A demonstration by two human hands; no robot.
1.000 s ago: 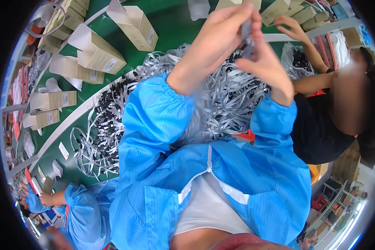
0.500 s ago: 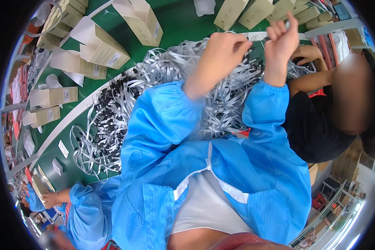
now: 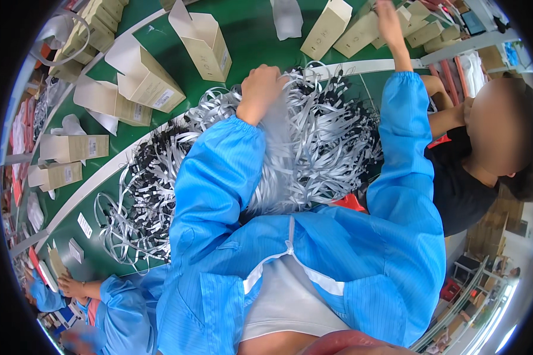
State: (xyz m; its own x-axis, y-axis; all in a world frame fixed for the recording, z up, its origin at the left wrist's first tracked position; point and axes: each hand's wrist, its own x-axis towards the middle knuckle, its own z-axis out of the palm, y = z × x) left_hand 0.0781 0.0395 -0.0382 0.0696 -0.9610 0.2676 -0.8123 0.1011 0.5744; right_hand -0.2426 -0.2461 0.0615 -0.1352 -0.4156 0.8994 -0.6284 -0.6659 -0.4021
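Observation:
My left hand (image 3: pixel 260 89) is curled at the far edge of a heap of silver-grey straps with black ends (image 3: pixel 331 142). A pale, blurred streak hangs below its fingers, and what they hold cannot be made out. Stretched far forward, my right hand (image 3: pixel 389 23) is beside an open cream carton (image 3: pixel 361 34) at the far right. Its fingers look extended, with the tips close to the picture's upper edge; contact with the carton cannot be told.
Open cream cartons (image 3: pixel 151 80) stand along the green belt (image 3: pixel 249 35), behind a pale curved rail (image 3: pixel 86 195). A clear plastic bag (image 3: pixel 287 19) lies there. A person in black (image 3: pixel 465 177) sits at right; another in blue (image 3: pixel 127 307) works at lower left.
My hands have moved apart: the left went back to the left over the straps, the right reached forward to the cartons. More of the heap shows between my arms.

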